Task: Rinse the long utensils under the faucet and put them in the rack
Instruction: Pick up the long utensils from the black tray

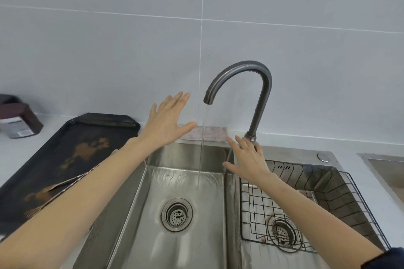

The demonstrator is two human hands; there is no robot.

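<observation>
Both hands bare: left hand (168,120) spread beside running faucet (240,85); right hand (247,159) spread near its base. Utensils not visible. Rack (306,203) in right basin. Risk: water wasted, wet grip slipping later.

You're looking down at a pale countertop (19,148) with a steel double sink (290,150) set into it — water runs across the left basin's floor. On the counter to the left lies a black tray (54,159) with tan markings, and behind it a dark brown stand (26,120). A pinkish cloth (213,133) lies along the sink's back edge.
</observation>
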